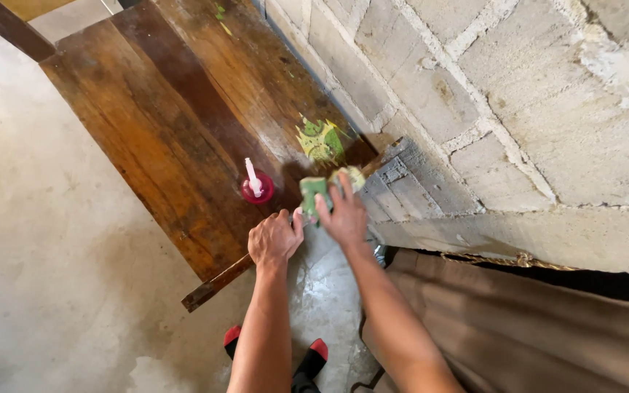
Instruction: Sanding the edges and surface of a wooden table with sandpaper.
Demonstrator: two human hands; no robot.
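My right hand (343, 215) holds a green, paint-smeared object (313, 193) against the near corner of a dark wooden table (176, 138), its fingers spread over the top. Beside it my left hand (274, 239) is closed at the table's near edge, touching the lower end of the same green object. A second pale green lump (351, 177) sits just past my right fingertips. A red round lid holding a white stick (256, 185) stands on the table to the left of my hands. Green and yellow paint patches (320, 138) mark the wood beyond.
A grey block wall (518, 87) runs along the table's right side. Brown cloth (518, 327) hangs at the lower right. A concrete floor (60, 255) spreads to the left. My feet in red and black footwear (307, 356) show below.
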